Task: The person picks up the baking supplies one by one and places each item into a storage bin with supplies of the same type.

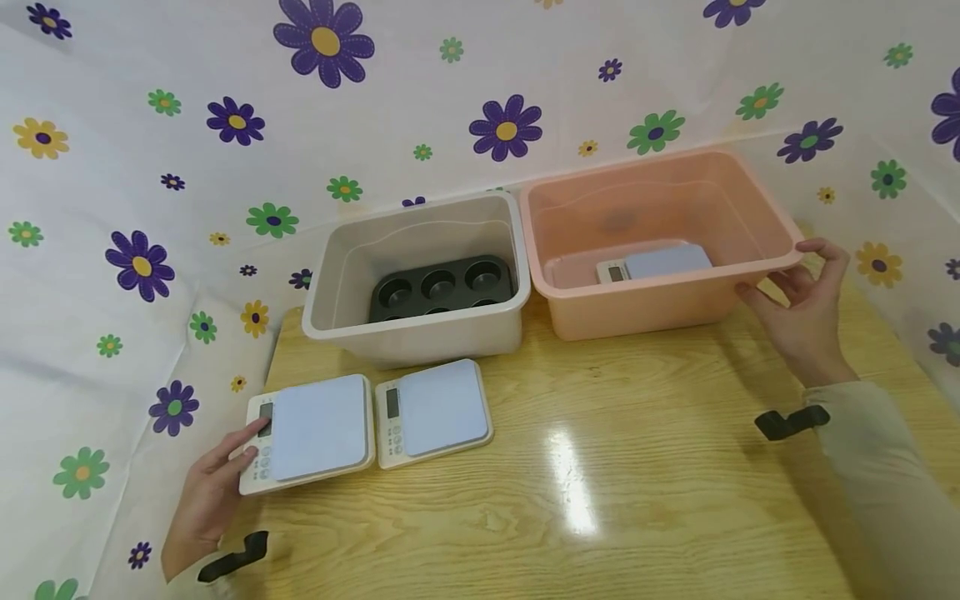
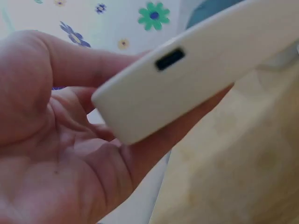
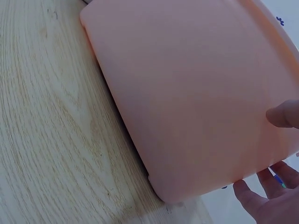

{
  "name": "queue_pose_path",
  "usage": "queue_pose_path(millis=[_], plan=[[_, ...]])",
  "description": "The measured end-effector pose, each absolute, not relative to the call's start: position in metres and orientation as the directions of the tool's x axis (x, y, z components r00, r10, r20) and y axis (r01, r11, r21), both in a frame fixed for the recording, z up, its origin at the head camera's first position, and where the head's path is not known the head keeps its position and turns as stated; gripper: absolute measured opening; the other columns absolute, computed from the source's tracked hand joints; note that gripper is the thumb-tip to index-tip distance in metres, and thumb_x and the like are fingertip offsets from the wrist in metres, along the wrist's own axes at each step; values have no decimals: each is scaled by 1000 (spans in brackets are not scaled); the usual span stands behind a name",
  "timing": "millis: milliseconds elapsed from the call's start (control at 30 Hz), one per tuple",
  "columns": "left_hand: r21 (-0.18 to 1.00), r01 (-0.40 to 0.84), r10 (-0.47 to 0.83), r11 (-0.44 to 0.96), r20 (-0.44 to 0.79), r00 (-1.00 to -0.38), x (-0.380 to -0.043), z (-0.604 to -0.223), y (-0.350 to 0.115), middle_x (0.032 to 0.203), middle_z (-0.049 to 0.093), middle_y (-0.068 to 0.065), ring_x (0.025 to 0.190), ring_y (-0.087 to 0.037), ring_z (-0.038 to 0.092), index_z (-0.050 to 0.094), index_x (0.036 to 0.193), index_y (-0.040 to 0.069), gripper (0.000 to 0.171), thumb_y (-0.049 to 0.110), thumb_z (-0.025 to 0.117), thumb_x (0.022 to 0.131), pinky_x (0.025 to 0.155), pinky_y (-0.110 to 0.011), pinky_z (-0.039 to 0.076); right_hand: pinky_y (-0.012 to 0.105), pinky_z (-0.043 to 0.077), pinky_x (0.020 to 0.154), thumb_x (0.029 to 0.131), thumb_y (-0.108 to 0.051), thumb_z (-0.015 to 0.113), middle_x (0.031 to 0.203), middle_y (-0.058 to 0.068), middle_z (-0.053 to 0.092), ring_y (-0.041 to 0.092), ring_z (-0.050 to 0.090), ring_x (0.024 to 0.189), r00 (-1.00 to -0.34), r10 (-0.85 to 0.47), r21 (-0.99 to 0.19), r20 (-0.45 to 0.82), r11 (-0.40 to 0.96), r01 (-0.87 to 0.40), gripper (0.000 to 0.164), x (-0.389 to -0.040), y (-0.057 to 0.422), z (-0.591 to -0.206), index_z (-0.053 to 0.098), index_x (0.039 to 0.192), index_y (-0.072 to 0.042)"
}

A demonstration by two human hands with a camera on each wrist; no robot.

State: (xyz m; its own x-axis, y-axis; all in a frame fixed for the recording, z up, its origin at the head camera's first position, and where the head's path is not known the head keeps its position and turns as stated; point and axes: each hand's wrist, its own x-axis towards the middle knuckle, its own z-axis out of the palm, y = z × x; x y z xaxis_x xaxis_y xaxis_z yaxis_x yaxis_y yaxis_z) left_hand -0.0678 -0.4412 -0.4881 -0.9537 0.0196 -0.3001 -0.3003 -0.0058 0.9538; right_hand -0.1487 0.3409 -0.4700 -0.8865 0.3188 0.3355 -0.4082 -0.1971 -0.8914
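Our left grip (image 1: pixel 207 490) pinched a scale (image 1: pixel 321 427), probably stiff and slick, sensibly by its nearest edge; our right grip (image 1: pixel 808 312) held a pink tub (image 1: pixel 637 312) by one corner.

I'm at a wood-grain table (image 1: pixel 652 467) enclosed at the back and sides by white flower-printed sheeting (image 1: pixel 412 92), seemingly a makeshift booth, whether in a home or workplace I can't tell.

No lettering or numbers you can read, tiny button marks (image 1: pixel 261 463) on your held scale (image 1: pixel 318 429) at eight o'clock and the neighbouring scale (image 1: pixel 442 408) at seven, too small, display (image 1: pixel 617 273) on the binned scale (image 1: pixel 667 261) toward three o'clock likewise illegible.
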Motion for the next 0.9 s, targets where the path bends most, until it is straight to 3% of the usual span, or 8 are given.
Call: queue_pose_path(millis=[100,233,367,633,900], plan=[[969,-215,98,-121,-204,-974,-66,-484,-436,147,57,24,114,-5,73,56,159,22,48,4,45,116,87,-26,67,16,63,92,92,25,64,142,11,70,18,68,128,-886,307,-885,347,-206,-418,69,-148,343,-471,40,142,-16],[945,-95,206,-313,-30,-978,-65,-476,-426,153,64,14,126,-12,74,56,159,11,53,-7,34,115,97,-30,64,16,63,93,92,26,64,140,9,70,16,69,126,-891,288,-889,352,-193,-414,69,-149,347,-472,40,142,-16],[891,-47,272,-452,88,-958,-67,-465,-414,161,60,6,134,-21,72,49,162,2,56,-11,25,114,103,-33,59,15,62,92,92,27,64,140,7,71,12,70,124,-893,273,-898,357,-163,-409,71,-149,351,-472,40,142,-16],[757,-88,339,-648,183,-923,-74,-445,-387,171,49,-2,149,-27,60,40,167,-1,60,-11,15,113,114,-37,52,14,62,91,92,26,65,142,6,70,12,69,124,-895,263,-906,359,-133,-402,73,-149,354,-473,39,144,-17],[762,-7,306,-648,251,-918,-87,-426,-361,174,44,-3,152,-24,57,32,166,-6,57,-15,18,111,113,-36,53,14,62,90,92,25,65,134,5,73,11,70,121,-892,263,-905,367,-122,-408,70,-151,355,-473,40,142,-17]])
